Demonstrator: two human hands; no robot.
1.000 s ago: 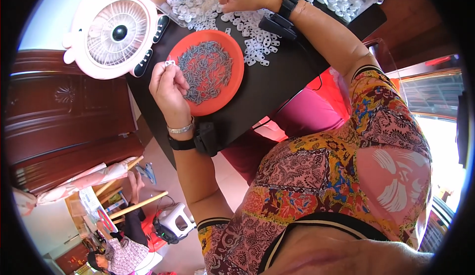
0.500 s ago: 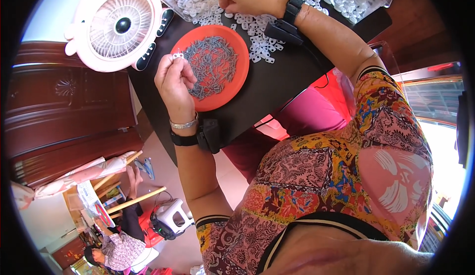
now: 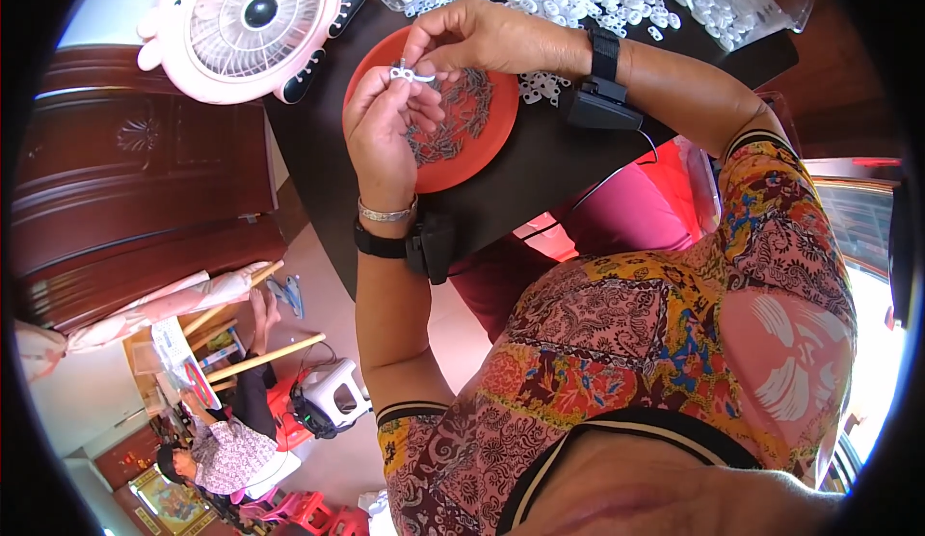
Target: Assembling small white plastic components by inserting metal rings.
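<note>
My left grip (image 3: 383, 126) pinches small white plastic (image 3: 410, 75) above the red plate (image 3: 503, 117); one piece or two, unclear. Long axis runs left to right, right end dipping slightly. My right grip (image 3: 487, 37) bunches just beside it; what it pinches, I can't make out.

Short-sleeved patchwork top (image 3: 588, 343) in pink, yellow, blue and maroon, with black, pale-striped neckband (image 3: 655, 417) and sleeve cuffs (image 3: 752, 139); magenta trousers (image 3: 631, 210). 2 black wrist straps (image 3: 604, 57) carry black box-shaped modules (image 3: 599, 110), the right 1 with a thin cable (image 3: 651, 145); silver-toned bracelet (image 3: 387, 214) at the left wrist.
</note>
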